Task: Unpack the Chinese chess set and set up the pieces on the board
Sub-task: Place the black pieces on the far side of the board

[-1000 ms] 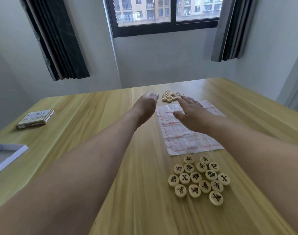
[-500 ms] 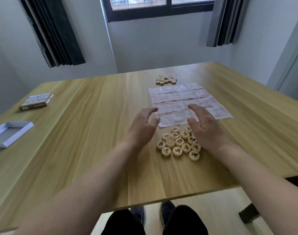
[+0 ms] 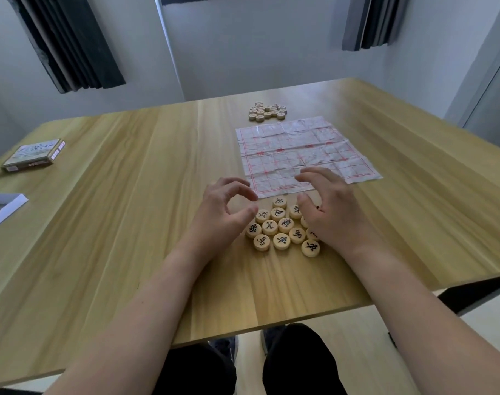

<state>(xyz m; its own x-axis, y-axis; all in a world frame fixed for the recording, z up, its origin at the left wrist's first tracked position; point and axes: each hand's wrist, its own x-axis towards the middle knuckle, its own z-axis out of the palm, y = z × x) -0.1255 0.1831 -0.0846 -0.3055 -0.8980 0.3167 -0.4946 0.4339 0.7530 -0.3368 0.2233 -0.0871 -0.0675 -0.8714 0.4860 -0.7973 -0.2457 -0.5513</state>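
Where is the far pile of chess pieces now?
Head view: the far pile lies on the table just beyond the paper board's far left corner.

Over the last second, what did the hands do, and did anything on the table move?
Both hands drew back from the far pile to the near pile. The left hand now hovers beside it, fingers loosely curled; the right hand hangs over its right side. Neither holds a piece. The paper board, both piles and the box stayed put.
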